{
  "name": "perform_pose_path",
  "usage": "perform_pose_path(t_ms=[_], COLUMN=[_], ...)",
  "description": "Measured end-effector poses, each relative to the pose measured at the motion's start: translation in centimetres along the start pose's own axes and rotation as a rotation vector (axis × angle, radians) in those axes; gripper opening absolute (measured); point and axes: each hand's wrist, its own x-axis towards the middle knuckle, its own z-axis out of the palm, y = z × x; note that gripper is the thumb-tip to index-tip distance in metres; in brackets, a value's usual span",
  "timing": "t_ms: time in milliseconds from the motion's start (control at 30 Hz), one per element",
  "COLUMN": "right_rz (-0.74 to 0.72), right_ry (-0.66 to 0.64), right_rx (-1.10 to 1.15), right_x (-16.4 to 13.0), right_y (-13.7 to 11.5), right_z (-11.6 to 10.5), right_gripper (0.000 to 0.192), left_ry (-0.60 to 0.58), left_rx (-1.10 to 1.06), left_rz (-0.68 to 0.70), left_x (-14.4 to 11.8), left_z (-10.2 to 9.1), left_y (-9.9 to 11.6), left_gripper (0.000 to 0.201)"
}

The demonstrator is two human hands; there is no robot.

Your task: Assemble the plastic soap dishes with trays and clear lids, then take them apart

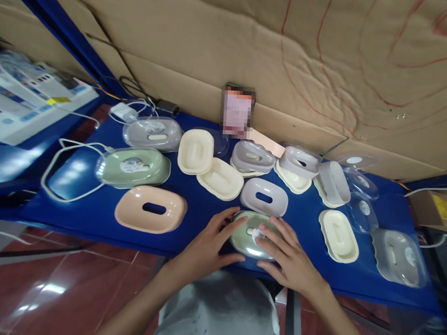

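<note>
My left hand point(207, 249) and right hand point(289, 258) lie spread, palms down, on a green soap box point(250, 236) at the near edge of the blue worktop point(94, 210). Neither grip pinches. Grey tray point(264, 196) just beyond; peach tray point(152, 209) off left.

Low in the middle of the frame, our left hand point(208, 246) lies palm down, fingers spread and pointing up-right. Our right hand point(289, 258) mirrors it, fingers spread toward the upper left. Both bare forearms run down to the bottom edge.
</note>
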Motion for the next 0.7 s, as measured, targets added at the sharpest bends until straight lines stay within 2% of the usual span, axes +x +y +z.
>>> perform_pose_path(t_ms=[300, 467, 600, 700], right_rz=[-0.024, -0.013, 0.071, -0.007], right_ry=[-0.012, 0.035, 0.071, -0.004], right_rx=[-0.08, 0.025, 0.043, -0.047], right_x=[0.5, 1.6, 5.1, 9.2], right_y=[-0.5, 1.2, 3.6, 4.2], right_z=[1.3, 0.1, -1.1, -1.0], right_gripper=[0.045, 0.054, 0.051, 0.049], left_ry=[0.11, 0.193, 0.214, 0.185], left_rx=[0.06, 0.207, 0.316, 0.346], left_rz=[0.055, 0.056, 0.034, 0.041], left_x=[-0.3, -1.9, -3.9, -5.3], left_z=[0.0, -0.3, -0.6, -0.9], left_y=[-0.4, 0.1, 1.4, 2.1], left_gripper=[0.088, 0.076, 0.059, 0.051])
